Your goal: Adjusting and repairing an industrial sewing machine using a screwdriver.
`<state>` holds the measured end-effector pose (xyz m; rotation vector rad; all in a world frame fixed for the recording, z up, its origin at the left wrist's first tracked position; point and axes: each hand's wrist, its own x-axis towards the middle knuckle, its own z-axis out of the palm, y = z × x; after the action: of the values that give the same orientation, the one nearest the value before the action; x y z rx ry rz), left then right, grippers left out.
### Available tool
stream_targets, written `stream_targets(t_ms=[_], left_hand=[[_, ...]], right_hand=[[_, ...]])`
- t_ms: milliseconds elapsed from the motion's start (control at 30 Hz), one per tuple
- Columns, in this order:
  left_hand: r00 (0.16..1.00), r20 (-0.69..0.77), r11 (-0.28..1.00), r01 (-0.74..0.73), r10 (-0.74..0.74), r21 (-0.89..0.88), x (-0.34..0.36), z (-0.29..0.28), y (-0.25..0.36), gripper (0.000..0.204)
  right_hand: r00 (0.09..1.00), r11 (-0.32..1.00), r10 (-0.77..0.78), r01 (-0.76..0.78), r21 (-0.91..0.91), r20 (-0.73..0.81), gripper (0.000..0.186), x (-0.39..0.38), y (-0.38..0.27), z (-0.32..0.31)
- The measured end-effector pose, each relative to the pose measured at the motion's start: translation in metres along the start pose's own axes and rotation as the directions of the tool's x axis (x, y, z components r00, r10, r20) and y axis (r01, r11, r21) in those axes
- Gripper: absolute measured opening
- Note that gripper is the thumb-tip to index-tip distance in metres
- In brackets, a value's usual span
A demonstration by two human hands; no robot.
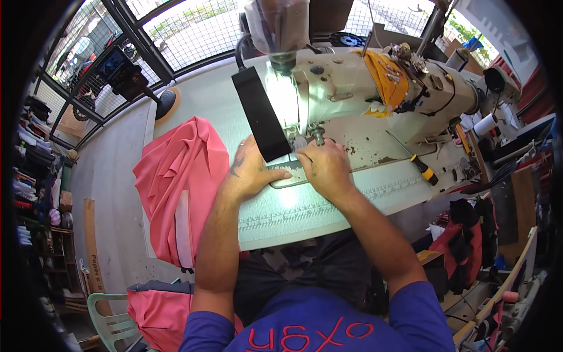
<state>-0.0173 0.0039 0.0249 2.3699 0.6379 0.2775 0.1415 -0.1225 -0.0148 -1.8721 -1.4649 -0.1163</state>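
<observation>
Both my hands are at the needle end of an industrial sewing machine [328, 88]. My left hand [249, 170] rests on the machine bed, thumb stretched out to the right; a black rectangular box [261, 114] hanging from the machine head partly hides its fingers. Beside the presser foot, my right hand [325, 167] is closed, thumb and forefinger pinched together. Whatever is in the pinch is too small to make out. Folded pink fabric [182, 176] with a pale strip lies on the table left of my left forearm.
A screwdriver [423, 169] with a yellow and black handle lies on the right. A yellow cloth [387, 79] drapes over the machine arm. A measuring tape strip [305, 211] runs along the table's front. More pink fabric [158, 314] hangs on a green chair [108, 317].
</observation>
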Motion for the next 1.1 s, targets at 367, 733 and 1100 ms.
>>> stream_targets(t_ms=[367, 733, 1100], left_hand=[[0.996, -0.082, 0.999, -0.029, 0.030, 0.013, 0.002, 0.005, -0.005, 0.070], [0.999, -0.041, 1.000, 0.020, -0.020, 0.020, -0.004, 0.001, 0.000, 0.068], [1.000, -0.022, 0.999, -0.002, 0.003, 0.039, 0.001, -0.001, 0.005, 0.069]], right_hand=[[0.999, 0.999, 0.036, -0.035, -0.018, 0.038, 0.012, 0.003, -0.001, 0.002], [0.998, 0.986, 0.058, -0.057, 0.158, 0.001, 0.013, -0.002, 0.002, -0.002], [0.988, 0.992, 0.122, -0.124, 0.028, 0.091, 0.020, 0.007, -0.002, -0.005]])
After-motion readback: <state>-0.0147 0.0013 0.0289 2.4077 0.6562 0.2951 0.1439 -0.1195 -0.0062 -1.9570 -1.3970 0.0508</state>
